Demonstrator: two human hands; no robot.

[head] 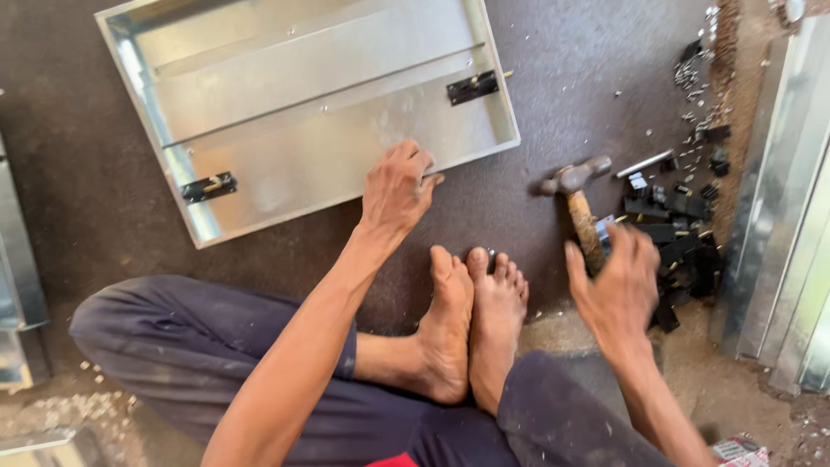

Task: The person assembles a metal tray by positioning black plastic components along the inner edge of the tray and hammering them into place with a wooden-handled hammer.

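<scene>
A shallow galvanised metal tray panel (259, 121) lies on the dark floor mat, with two black latches (472, 86) fixed inside it. My left hand (396, 188) rests on its near edge, fingers curled over the rim. My right hand (616, 278) hovers, blurred, with fingers apart over the wooden handle of a ball-peen hammer (579, 195) lying on the mat. Whether it touches the handle I cannot tell. My bare feet (471, 320) are crossed between the hands.
A heap of small black metal fittings (683, 233) and scattered rivets (696, 78) lies right of the hammer. Folded metal sheets (791, 207) lean at the right edge. More metal pieces (17, 259) sit at the left. Metal shavings litter the floor.
</scene>
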